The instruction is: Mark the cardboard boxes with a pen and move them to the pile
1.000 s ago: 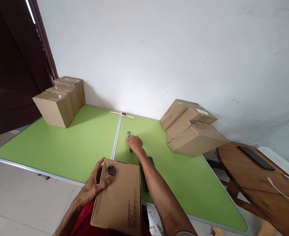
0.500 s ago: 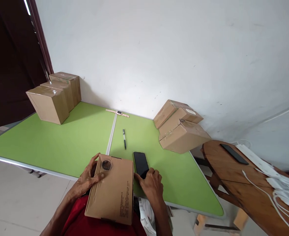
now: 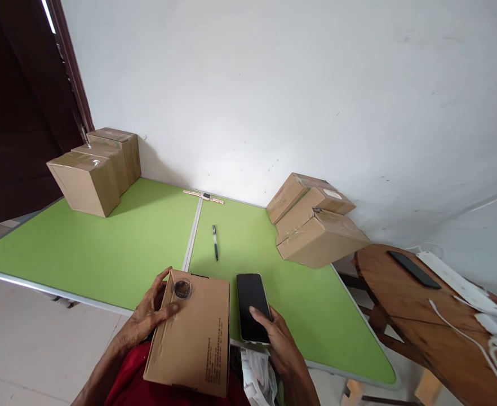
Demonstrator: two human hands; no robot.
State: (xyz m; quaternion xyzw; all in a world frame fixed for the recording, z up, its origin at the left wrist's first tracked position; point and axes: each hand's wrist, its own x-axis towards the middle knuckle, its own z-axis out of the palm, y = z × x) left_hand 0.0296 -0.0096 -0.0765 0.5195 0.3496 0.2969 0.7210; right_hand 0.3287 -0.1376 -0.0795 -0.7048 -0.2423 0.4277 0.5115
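Note:
My left hand (image 3: 151, 311) grips the left side of a brown cardboard box (image 3: 195, 332), its thumb on the top face. The box has a dark round hole near one corner and printed text along its right side; it is held over my lap at the table's front edge. To its right, my right hand (image 3: 277, 332) is closed on a black smartphone (image 3: 251, 296), thumb across the screen and fingers hidden beneath. Further back on the green table (image 3: 147, 237) lies a pen (image 3: 215, 242). A watch with a pale strap (image 3: 207, 196) rests by the wall.
Three cardboard boxes (image 3: 92, 180) stand at the back left, and three more boxes (image 3: 316, 228) lean together at the back right. A wooden table (image 3: 417, 304) on the right carries a dark flat object (image 3: 413, 269), a white power strip (image 3: 457, 282) and cables.
My right hand has taken hold of the smartphone and lifted it toward me, with the thumb now over the screen. My left hand and the box have hardly moved.

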